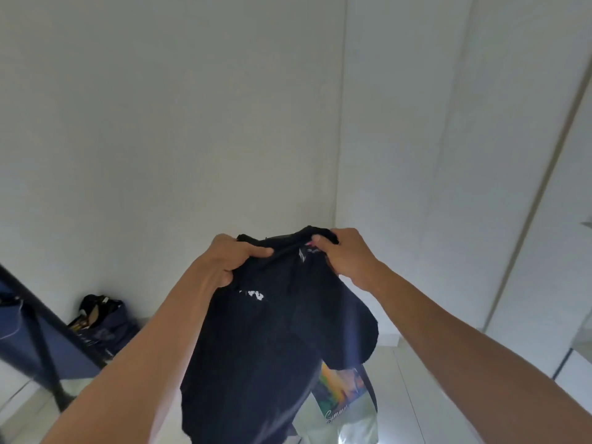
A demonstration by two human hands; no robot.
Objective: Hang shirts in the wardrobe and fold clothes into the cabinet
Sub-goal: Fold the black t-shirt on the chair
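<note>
A black shirt (275, 341) with a small white print hangs in front of me, held up at its collar. My left hand (229, 261) grips the left side of the neckline, fingers curled into the cloth. My right hand (344, 251) grips the right side of the neckline. The shirt's body droops down between my forearms. A colourful printed panel (341, 390) with script lettering shows below the shirt's lower right edge; I cannot tell whether it belongs to this shirt.
White wardrobe doors (480, 155) stand to the right, shut. A plain white wall fills the left and middle. A dark bag (99, 325) sits on the floor at the left by a dark metal frame (41, 331) with blue fabric. Pale tiled floor lies below.
</note>
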